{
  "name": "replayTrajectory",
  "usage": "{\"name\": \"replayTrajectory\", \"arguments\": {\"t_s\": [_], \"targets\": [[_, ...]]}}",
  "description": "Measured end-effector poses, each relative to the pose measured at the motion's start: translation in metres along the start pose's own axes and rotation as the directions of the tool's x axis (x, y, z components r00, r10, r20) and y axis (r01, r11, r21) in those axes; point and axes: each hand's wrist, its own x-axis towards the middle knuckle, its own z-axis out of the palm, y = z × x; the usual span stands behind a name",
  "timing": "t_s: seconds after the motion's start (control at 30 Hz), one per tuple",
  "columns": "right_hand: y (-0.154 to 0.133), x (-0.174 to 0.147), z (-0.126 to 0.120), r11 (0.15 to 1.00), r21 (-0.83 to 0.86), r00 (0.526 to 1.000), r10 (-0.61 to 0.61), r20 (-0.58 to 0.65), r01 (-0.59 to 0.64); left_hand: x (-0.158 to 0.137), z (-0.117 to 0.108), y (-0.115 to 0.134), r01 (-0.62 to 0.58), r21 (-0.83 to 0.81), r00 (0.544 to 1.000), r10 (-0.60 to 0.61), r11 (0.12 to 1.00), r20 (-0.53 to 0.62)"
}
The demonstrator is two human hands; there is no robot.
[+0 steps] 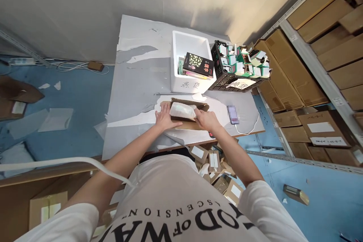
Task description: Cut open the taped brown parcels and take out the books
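An open cardboard box (pixel 187 125) lies on the table in front of me. Inside it is a white packet (pixel 182 110) that looks like something in bubble wrap; its contents cannot be made out. My left hand (pixel 165 117) rests against the box's left end, fingers spread and thumb along the near side. At the right part of the box, my right hand (pixel 207 120) has its fingers bent down over the edge, closed at the packet's right end. The tips of those fingers are partly hidden.
Behind the box stand a white foam box (pixel 185 84) with books in it and a black crate (pixel 227 79) full of small cartons. A phone (pixel 233 115) with a cable lies at right. Below the table edge are several parcels (pixel 214 160); shelves (pixel 326 128) with cartons stand at right.
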Motion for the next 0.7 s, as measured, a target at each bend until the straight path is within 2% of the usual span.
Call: {"name": "replayTrajectory", "arguments": {"t_s": [0.13, 0.17, 0.2, 0.23, 0.27, 0.3, 0.33, 0.37, 0.43, 0.5, 0.57, 0.63, 0.7], "targets": [[-0.019, -0.035, -0.013, 0.998, -0.007, 0.988, 0.063, -0.140, -0.065, -0.055, -0.021, 0.020, 0.011, -0.291, 0.995, -0.039, 0.957, -0.092], [-0.024, -0.043, -0.015, 0.998, 0.001, 0.977, 0.068, -0.202, -0.069, -0.073, -0.025, 0.028, -0.001, -0.416, 0.996, -0.037, 0.909, -0.082], [-0.030, -0.050, -0.016, 0.998, 0.012, 0.960, 0.070, -0.272, -0.069, -0.091, -0.029, 0.037, -0.026, -0.570, 0.999, -0.004, 0.822, -0.051], [-0.035, -0.055, -0.016, 0.998, 0.026, 0.935, 0.069, -0.347, -0.064, -0.107, -0.032, 0.046, -0.069, -0.732, 0.997, 0.066, 0.678, -0.033], [-0.042, -0.059, -0.016, 0.998, 0.039, 0.906, 0.062, -0.419, -0.050, -0.119, -0.034, 0.057, -0.095, -0.872, 0.988, 0.150, 0.479, -0.025], [-0.048, -0.061, -0.015, 0.998, 0.052, 0.872, 0.050, -0.486, -0.028, -0.127, -0.037, 0.068, -0.086, -0.958, 0.982, 0.184, 0.272, -0.036], [-0.056, -0.062, -0.014, 0.998, 0.068, 0.836, 0.035, -0.547, 0.002, -0.132, -0.039, 0.078, -0.066, -0.993, 0.986, 0.157, 0.097, -0.050], [-0.063, -0.062, -0.013, 0.995, 0.090, 0.800, 0.024, -0.600, 0.038, -0.133, -0.042, 0.087, -0.048, -0.998, 0.995, 0.086, -0.039, -0.051], [-0.079, -0.060, -0.009, 0.980, 0.162, 0.734, 0.027, -0.679, 0.115, -0.130, -0.046, 0.099, -0.032, -0.980, 0.991, -0.131, -0.196, -0.006], [-0.094, -0.058, -0.004, 0.954, 0.241, 0.692, 0.050, -0.720, 0.181, -0.123, -0.048, 0.102, -0.037, -0.965, 0.941, -0.335, -0.258, 0.053], [-0.104, -0.062, -0.002, 0.924, 0.294, 0.679, 0.053, -0.733, 0.245, -0.118, -0.050, 0.096, -0.066, -0.957, 0.895, -0.441, -0.281, 0.068], [-0.104, -0.071, -0.003, 0.878, 0.341, 0.669, 0.032, -0.742, 0.336, -0.114, -0.053, 0.085, -0.111, -0.957, 0.890, -0.455, -0.266, 0.024], [-0.092, -0.080, -0.008, 0.792, 0.429, 0.642, 0.061, -0.764, 0.435, -0.111, -0.058, 0.070, -0.151, -0.965, 0.901, -0.432, -0.216, -0.044]]}}
